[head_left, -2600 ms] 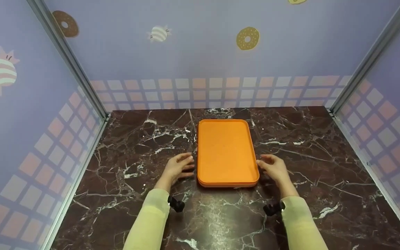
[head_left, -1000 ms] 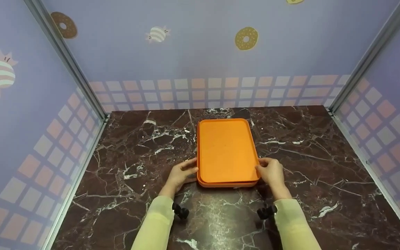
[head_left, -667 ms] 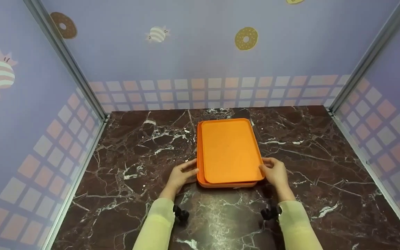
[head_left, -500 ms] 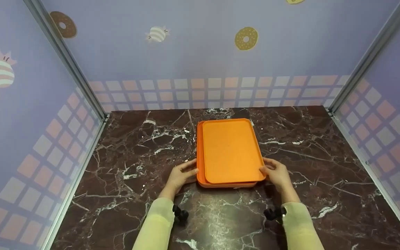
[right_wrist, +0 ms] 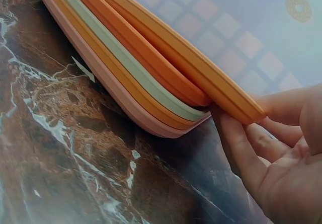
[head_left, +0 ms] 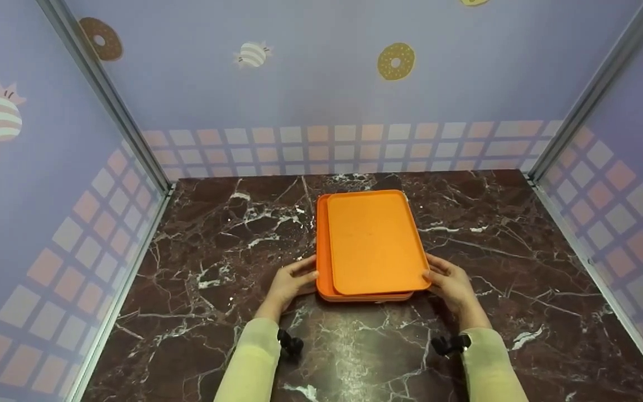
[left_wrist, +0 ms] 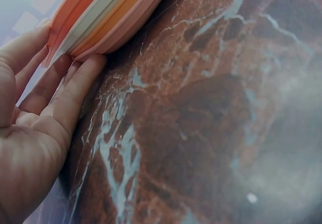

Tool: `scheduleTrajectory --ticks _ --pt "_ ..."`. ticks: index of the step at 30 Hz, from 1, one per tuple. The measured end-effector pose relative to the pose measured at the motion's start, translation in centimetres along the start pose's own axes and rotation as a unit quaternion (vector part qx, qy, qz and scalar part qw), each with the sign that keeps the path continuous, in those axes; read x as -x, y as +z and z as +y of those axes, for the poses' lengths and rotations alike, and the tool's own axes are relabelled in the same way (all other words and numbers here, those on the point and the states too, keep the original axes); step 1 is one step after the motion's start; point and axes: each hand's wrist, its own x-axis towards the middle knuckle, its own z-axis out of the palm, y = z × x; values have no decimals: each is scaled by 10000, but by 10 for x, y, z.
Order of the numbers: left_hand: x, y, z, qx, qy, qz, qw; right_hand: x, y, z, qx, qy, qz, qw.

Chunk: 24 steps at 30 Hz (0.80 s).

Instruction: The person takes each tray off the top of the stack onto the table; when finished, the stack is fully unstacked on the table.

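Near the middle of the dark marbled tabletop (head_left: pixel 232 245), five shallow round-cornered trays, one upon another in a single pile. Uppermost, the light orange tray (head_left: pixel 377 243), flat inner floor facing up, offset to the right and overhanging the pile on that side. Directly beneath, the orange-red tray (head_left: pixel 323 245), mostly covered, with only a strip of its left side and near-left corner exposed from above. Below that, in order downward and seen edge-on from the wrists: the pale green tray (left_wrist: pixel 91 20), the amber tray (left_wrist: pixel 110 17) and, at the bottom, the pink tray (left_wrist: pixel 132 22); insides hidden by the trays above.

At the near-right corner, the right hand (head_left: pixel 451 282) closed in a pinch on the light orange tray, thumb at the rim, fingers underneath. At the pile's left side, the left hand (head_left: pixel 288 285), fingers extended and thumb spread apart from them, tips touching the tray edges.
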Motion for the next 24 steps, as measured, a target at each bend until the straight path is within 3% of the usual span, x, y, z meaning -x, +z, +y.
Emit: scheduleTrajectory --ticks 11,24 --pt "2 -1 3 338 -175 -200 9991 0 -3 5 -440 -135 32 9989" --pt "1 0 1 -5 -5 -25 10000 1 -12 7 -739 -189 -59 9971"
